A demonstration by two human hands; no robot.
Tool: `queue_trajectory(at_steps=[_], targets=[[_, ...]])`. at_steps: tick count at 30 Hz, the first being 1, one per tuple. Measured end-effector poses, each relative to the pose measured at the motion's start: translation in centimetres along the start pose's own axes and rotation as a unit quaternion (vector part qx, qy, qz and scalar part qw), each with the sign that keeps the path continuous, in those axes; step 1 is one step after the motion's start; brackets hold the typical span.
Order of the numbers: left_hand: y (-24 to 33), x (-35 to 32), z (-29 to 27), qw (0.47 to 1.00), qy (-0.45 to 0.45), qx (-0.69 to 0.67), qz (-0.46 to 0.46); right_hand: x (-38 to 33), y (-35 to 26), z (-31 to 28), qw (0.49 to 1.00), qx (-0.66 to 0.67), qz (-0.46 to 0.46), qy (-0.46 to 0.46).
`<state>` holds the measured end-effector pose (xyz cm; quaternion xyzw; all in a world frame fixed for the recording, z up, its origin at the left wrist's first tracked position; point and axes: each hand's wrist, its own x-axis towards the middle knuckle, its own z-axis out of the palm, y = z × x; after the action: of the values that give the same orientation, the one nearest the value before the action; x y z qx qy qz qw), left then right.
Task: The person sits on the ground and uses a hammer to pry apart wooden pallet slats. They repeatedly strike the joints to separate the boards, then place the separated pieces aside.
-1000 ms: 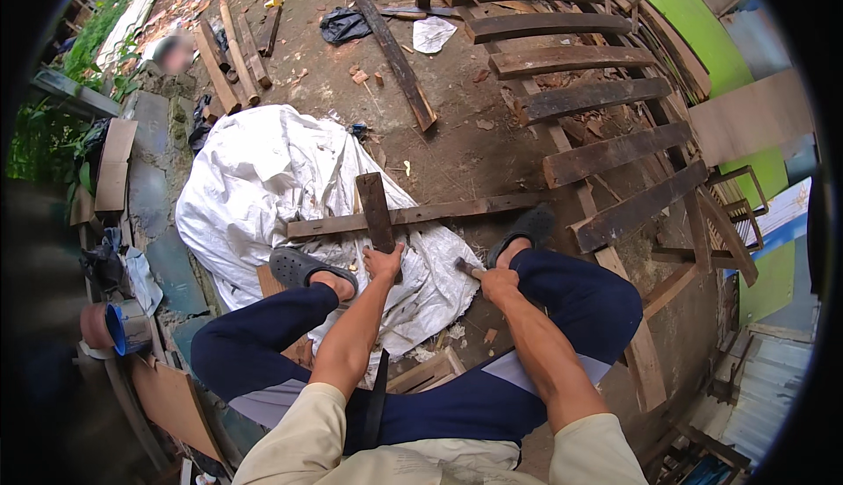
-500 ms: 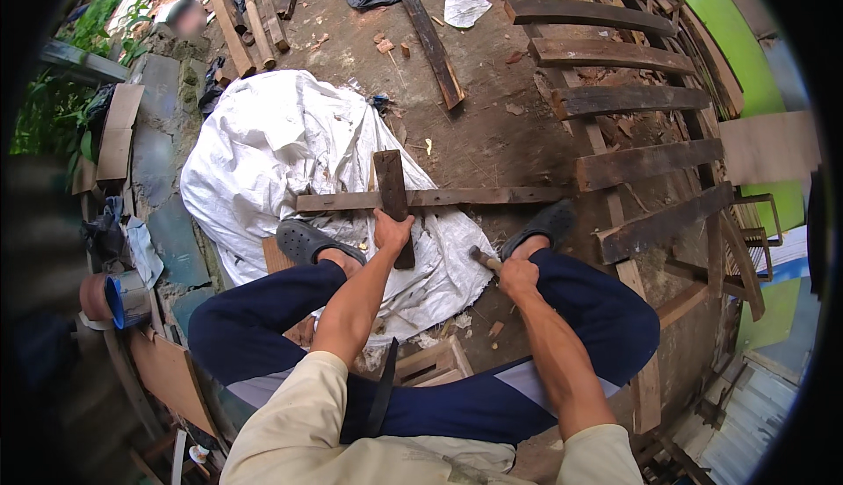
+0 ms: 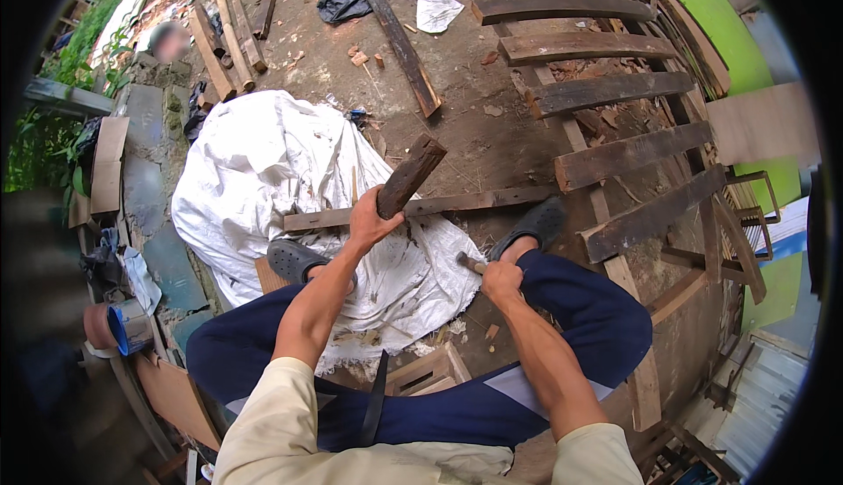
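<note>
While the short dark wood block (image 3: 410,175) is clamped in the left hand (image 3: 367,220), tilted toward one o'clock above the long slat (image 3: 421,207), the right hand (image 3: 500,279), closed on a tool handle (image 3: 470,263), should be kept clear.

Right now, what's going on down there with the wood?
A person sits on the ground, legs apart, working on timber. The left hand grips a short, dark, weathered wooden block, tilted up above a long thin wooden slat that lies across a crumpled white plastic sheet. The right hand holds a wooden tool handle by the knee; its head is hidden. A frame of dark wooden slats lies to the right.
</note>
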<state>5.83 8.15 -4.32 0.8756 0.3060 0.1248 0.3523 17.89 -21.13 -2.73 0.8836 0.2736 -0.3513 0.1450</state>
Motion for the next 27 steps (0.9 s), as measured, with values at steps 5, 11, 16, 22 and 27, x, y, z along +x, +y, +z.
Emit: queue_trajectory(at_steps=[5, 11, 16, 22, 27], targets=[[1.7, 2.0, -0.4, 0.995, 0.017, -0.044, 0.082, 0.4, 0.0, 0.5, 1.000, -0.004, -0.005, -0.009], [2.5, 2.4, -0.3, 0.984, -0.078, -0.155, 0.034, 0.7, -0.2, 1.0, 0.998, 0.056, 0.013, 0.000], [4.3, 2.0, -0.4, 0.769, -0.268, -0.516, -0.267, 1.3, 0.0, 1.8, 0.998, 0.055, 0.011, 0.006], [3.2, 1.9, 0.1, 0.632, -0.272, -0.659, -0.304, 1.2, -0.6, 1.1, 0.998, 0.049, 0.025, -0.024], [3.1, 4.9, 2.2, 0.857, -0.148, -0.320, -0.375, 1.3, -0.5, 1.1, 0.998, 0.048, 0.036, -0.030]])
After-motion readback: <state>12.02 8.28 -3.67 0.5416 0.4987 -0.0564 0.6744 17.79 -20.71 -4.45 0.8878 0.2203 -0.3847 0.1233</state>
